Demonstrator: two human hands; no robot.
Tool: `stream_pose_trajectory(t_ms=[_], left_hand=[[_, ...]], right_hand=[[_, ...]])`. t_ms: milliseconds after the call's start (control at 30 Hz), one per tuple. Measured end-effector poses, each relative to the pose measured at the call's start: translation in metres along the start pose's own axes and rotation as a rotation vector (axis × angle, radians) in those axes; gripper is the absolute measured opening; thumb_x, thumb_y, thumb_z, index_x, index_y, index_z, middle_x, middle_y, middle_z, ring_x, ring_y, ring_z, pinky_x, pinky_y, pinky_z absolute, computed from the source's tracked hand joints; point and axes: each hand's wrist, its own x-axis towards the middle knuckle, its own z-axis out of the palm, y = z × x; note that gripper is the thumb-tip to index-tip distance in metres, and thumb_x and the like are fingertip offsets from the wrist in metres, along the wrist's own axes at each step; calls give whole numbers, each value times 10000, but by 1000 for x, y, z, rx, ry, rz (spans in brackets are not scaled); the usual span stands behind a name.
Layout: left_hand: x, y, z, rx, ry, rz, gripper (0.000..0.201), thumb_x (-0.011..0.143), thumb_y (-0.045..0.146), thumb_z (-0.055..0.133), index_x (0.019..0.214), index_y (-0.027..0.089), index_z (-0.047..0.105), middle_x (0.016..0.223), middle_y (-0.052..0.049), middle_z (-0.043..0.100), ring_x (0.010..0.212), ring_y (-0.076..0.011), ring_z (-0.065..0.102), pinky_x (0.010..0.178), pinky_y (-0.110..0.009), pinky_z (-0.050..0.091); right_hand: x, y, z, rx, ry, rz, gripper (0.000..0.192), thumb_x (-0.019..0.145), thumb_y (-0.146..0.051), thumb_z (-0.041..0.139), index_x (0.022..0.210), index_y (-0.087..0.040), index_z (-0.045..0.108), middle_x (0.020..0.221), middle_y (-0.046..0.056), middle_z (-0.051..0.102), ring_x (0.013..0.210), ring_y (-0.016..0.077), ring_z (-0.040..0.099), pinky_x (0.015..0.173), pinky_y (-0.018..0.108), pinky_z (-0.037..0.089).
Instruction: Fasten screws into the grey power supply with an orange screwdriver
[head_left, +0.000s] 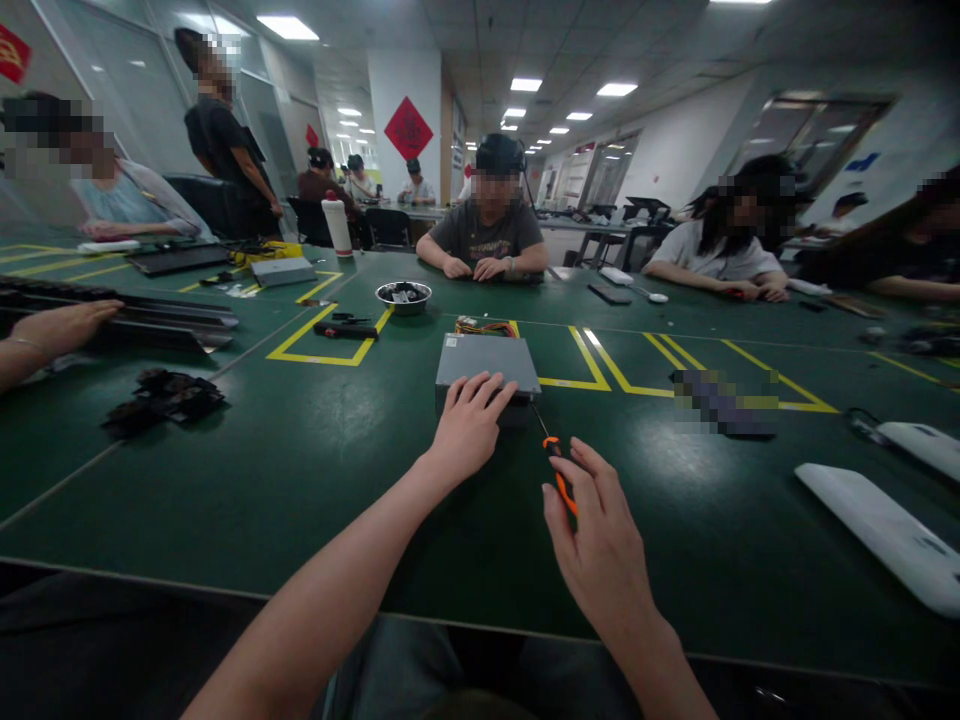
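A grey metal box (486,360) with coloured wires at its far end lies on the green table (315,470). My left hand (469,425) rests flat on the box's near edge, fingers spread. An orange-handled screwdriver (556,465) lies on the table just right of the box, its tip pointing at the box. My right hand (600,540) hovers over the screwdriver's handle with fingers apart; the handle's lower part is hidden under the fingers, and whether they touch it I cannot tell.
A metal bowl (403,295) with small parts and a black-and-red tool (345,329) sit beyond the box. Black parts (161,398) lie at left, white covers (885,535) at right. Another person's hand (64,325) rests at far left. Several people sit around the table.
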Motion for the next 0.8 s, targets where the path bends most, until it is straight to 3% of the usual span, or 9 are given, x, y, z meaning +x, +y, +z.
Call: stream_pose_trajectory(t_ms=[167, 400, 467, 600, 700, 800], left_hand=[[-2, 0, -3, -10, -9, 1, 532, 775, 100, 417, 1284, 252, 390, 1338, -39, 419, 1250, -210, 327, 1043, -414, 230], [-5, 1, 1, 40, -8, 6, 562, 787, 135, 433, 1327, 250, 324, 1360, -52, 377, 1274, -232, 284, 1061, -435, 191], [-5, 2, 3, 46, -2, 7, 570, 787, 147, 440, 1334, 245, 312, 1361, -57, 372, 1274, -239, 281, 1063, -440, 183], [-4, 3, 6, 48, 15, 4, 577, 776, 144, 447, 1331, 234, 317, 1365, -61, 366, 1270, -243, 282, 1064, -437, 175], [-4, 3, 6, 44, 15, 5, 580, 770, 145, 455, 1328, 231, 318, 1363, -67, 369, 1267, -244, 285, 1062, -439, 176], [-4, 3, 6, 45, 5, 11, 590, 770, 150, 459, 1334, 225, 304, 1365, -71, 364, 1270, -244, 279, 1063, -435, 174]], right_hand=[[-3, -2, 2, 53, -15, -109, 285, 845, -171, 400, 1108, -184, 511, 1182, 136, 543, 1075, 231, 533, 873, 417, 472], [-4, 11, 1, 49, 63, 104, 246, 881, -256, 374, 1086, -184, 490, 996, 105, 620, 885, 200, 615, 727, 344, 523], [-5, 10, 1, 67, 40, 96, 259, 877, -258, 377, 1097, -165, 475, 1046, 128, 597, 946, 216, 595, 768, 375, 514], [-6, -2, 5, 56, -35, -67, 306, 850, -158, 385, 1147, -144, 461, 1252, 165, 484, 1172, 250, 452, 918, 451, 438], [-3, -9, 9, 31, -35, -118, 323, 849, -129, 387, 1158, -149, 478, 1226, 152, 521, 1147, 239, 481, 908, 417, 458], [1, -9, 9, 21, 32, -61, 324, 859, -161, 408, 1177, -165, 472, 1201, 142, 545, 1097, 225, 527, 883, 390, 477]])
